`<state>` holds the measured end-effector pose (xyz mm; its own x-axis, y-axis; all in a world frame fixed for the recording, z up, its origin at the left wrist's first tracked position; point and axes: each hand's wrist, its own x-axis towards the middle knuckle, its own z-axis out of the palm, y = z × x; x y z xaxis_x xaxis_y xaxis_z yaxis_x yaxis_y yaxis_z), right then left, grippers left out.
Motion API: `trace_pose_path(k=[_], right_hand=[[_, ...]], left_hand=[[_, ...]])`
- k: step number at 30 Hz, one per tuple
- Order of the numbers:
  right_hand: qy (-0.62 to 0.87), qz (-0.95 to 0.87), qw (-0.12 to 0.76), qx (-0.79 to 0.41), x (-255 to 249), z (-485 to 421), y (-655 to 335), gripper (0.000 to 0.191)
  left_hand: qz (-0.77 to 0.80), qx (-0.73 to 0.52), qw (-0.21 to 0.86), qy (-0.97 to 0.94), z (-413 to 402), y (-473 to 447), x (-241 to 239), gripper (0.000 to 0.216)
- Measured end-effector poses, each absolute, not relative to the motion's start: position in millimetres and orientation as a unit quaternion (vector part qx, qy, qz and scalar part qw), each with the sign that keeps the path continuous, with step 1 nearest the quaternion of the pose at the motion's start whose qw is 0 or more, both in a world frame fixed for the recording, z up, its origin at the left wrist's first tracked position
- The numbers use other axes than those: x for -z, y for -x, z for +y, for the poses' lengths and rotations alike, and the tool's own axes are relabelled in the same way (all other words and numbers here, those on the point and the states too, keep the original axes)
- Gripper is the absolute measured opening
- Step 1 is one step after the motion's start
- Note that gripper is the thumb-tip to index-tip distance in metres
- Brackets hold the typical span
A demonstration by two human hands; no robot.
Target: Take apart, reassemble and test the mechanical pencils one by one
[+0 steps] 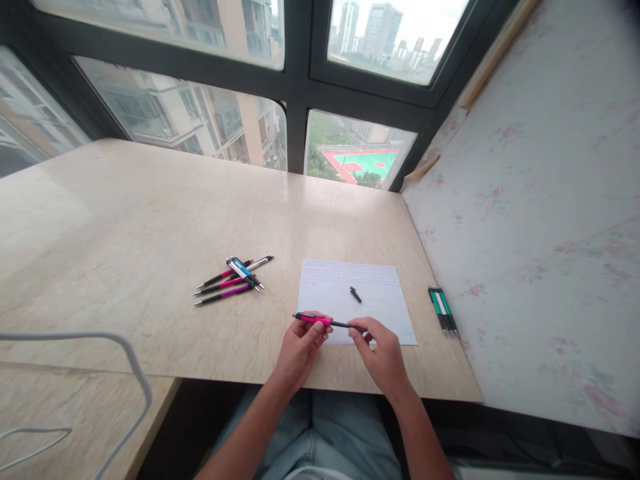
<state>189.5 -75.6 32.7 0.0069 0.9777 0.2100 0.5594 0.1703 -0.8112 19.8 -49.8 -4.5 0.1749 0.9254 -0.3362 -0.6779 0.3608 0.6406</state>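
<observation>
My left hand (pixel 299 348) is closed around the pink barrel of a pen (pixel 323 321), whose black clip end points left. From the barrel's right side a thin black length runs into my right hand (pixel 377 350), where thumb and fingers pinch it. The pen lies roughly level, just above the near edge of a sheet of paper (pixel 320 293) with lines of writing along its top. On that sheet rests a short black pen piece (pixel 355 295); its exact kind is too small to tell. The fingers of my right hand hide the pen's far tip.
Left of the paper lies a crossed pile of several pens (pixel 233 281) in pink, purple, blue and white. Several green and white pens (pixel 443 311) lie side by side against the papered wall (pixel 540 253). A grey cable (pixel 120 340) loops at the left. Windows rise behind the desk (pixel 150 233).
</observation>
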Motion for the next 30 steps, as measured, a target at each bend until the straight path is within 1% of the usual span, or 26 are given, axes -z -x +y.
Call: trace_pose_path(k=[5, 10, 11, 12, 15, 18, 21, 22, 26, 27, 28, 30], right_hand=[[0.588, -0.663, 0.396, -0.24, -31.6, -75.5, -188.8, 0.021], [0.607, -0.653, 0.371, -0.26, -32.1, -72.6, -188.8, 0.042], [0.608, -0.649, 0.371, -0.269, -32.2, -72.1, -188.7, 0.043], [0.605, -0.644, 0.375, -0.279, -32.3, -71.6, -188.5, 0.041], [0.593, -0.636, 0.392, -0.298, -31.8, -70.8, -186.9, 0.024], [0.596, -0.642, 0.388, -0.287, -31.1, -70.5, -185.4, 0.02], [0.597, -0.653, 0.36, -0.296, -31.5, -70.3, -185.0, 0.035], [0.595, -0.653, 0.355, -0.304, -31.8, -70.2, -185.0, 0.037], [0.598, -0.643, 0.372, -0.3, -32.5, -70.3, -185.0, 0.023], [0.6, -0.644, 0.373, -0.293, -32.5, -70.2, -185.0, 0.022], [0.601, -0.647, 0.371, -0.288, -32.4, -70.1, -185.0, 0.025], [0.599, -0.654, 0.357, -0.294, -32.4, -69.6, -184.8, 0.035]], left_hand=[[0.345, -0.537, 0.748, -0.181, -49.7, -20.0, 6.8, 0.021], [0.343, -0.526, 0.754, -0.192, -50.0, -18.8, 9.5, 0.02], [0.343, -0.526, 0.754, -0.193, -50.1, -18.6, 9.5, 0.02], [0.343, -0.526, 0.753, -0.195, -50.2, -18.6, 9.3, 0.02], [0.342, -0.532, 0.75, -0.195, -50.4, -18.9, 8.5, 0.018], [0.343, -0.534, 0.749, -0.193, -50.4, -19.5, 8.1, 0.018], [0.343, -0.533, 0.75, -0.191, -49.9, -19.6, 8.2, 0.02], [0.342, -0.533, 0.75, -0.191, -49.7, -19.5, 8.2, 0.02], [0.344, -0.533, 0.748, -0.195, -49.4, -19.2, 9.1, 0.02], [0.344, -0.534, 0.747, -0.197, -49.6, -19.2, 9.5, 0.019], [0.343, -0.533, 0.747, -0.199, -49.8, -19.2, 9.9, 0.019], [0.341, -0.534, 0.747, -0.202, -50.2, -19.4, 10.7, 0.019]])
